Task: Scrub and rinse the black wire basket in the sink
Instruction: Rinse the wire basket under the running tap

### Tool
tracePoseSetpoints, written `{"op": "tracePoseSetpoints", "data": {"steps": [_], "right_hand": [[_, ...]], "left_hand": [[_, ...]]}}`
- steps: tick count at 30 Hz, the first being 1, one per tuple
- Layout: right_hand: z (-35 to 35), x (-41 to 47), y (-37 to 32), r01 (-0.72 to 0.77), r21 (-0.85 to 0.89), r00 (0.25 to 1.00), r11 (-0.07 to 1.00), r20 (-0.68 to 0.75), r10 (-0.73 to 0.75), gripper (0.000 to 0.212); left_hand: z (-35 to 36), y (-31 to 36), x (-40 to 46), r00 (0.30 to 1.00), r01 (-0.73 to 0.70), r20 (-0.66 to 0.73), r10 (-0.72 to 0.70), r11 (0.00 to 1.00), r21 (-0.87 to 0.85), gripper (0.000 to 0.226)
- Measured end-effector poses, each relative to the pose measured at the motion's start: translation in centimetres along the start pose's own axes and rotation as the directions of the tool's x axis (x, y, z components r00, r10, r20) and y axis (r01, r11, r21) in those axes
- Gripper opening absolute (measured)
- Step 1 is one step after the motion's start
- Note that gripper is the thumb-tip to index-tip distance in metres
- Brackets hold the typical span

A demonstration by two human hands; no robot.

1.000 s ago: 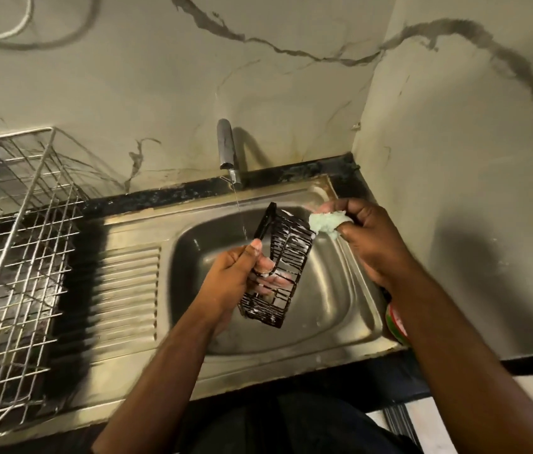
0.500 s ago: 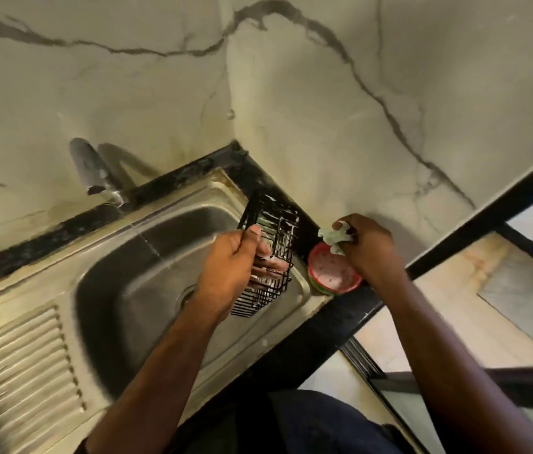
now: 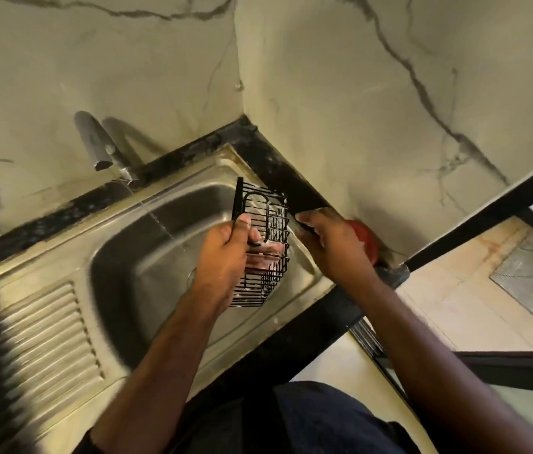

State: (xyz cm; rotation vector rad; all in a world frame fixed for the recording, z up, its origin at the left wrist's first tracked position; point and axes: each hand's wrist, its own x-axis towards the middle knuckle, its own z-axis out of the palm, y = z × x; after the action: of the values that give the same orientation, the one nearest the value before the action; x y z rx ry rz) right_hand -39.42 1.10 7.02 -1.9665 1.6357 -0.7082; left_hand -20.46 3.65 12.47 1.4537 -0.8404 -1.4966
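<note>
Black wire basket (image 3: 263, 247) gripped by left hand (image 3: 226, 257) over steel sink (image 3: 62, 322), right hand's (image 3: 334, 247) grasp unclear, marbled walls (image 3: 356, 93) behind.

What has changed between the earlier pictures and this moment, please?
The right hand, which held a pale green sponge at the black wire basket and then over the round red dish, has come back to the basket's edge; the sponge is no longer visible. The left hand still grips the basket over the steel sink, and water still runs from the grey tap.
</note>
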Motion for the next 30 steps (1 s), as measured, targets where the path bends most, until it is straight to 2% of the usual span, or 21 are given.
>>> {"op": "tracePoseSetpoints", "data": {"steps": [4,9,11,13,16,20,24,30], "right_hand": [[1.7,0.6,-5.1,0.133,0.248,0.991,0.96,-0.061,-0.122,0.032],[3.2,1.7,-10.6,0.166,0.47,0.976,0.867,0.046,-0.212,0.04],[4.4,2.8,-12.4,0.055,0.576,0.983,0.815,0.11,-0.145,0.04],[6.1,4.3,-13.6,-0.102,0.669,0.986,0.736,0.167,-0.015,0.043],[9.0,6.9,-15.0,-0.268,0.714,0.958,0.647,0.266,0.103,0.048],[12.8,9.8,-16.8,-0.414,0.741,0.898,0.529,0.427,0.105,0.05],[16.2,12.5,-18.7,-0.519,0.744,0.84,0.421,0.536,0.087,0.041],[20.0,17.1,-20.9,-0.724,0.675,0.69,0.141,0.706,0.159,0.034]], "left_hand": [[-2.5,0.2,-0.6,0.999,0.006,-0.053,-0.008,0.999,-0.043,0.04],[-6.5,0.8,-1.5,0.99,-0.001,-0.137,-0.015,0.993,-0.117,0.038],[-8.2,0.7,-1.6,0.98,0.013,-0.195,-0.047,0.985,-0.171,0.037],[-9.9,0.4,-1.7,0.964,0.022,-0.255,-0.077,0.977,-0.213,0.036],[-12.4,0.0,-2.0,0.944,0.021,-0.316,-0.092,0.975,-0.22,0.038],[-15.4,-0.3,-2.1,0.925,0.007,-0.365,-0.102,0.968,-0.252,0.041],[-17.2,-0.7,-1.5,0.918,-0.014,-0.385,-0.101,0.958,-0.287,0.041],[-19.4,-1.7,0.1,0.92,0.014,-0.364,-0.143,0.942,-0.336,0.04]]}}
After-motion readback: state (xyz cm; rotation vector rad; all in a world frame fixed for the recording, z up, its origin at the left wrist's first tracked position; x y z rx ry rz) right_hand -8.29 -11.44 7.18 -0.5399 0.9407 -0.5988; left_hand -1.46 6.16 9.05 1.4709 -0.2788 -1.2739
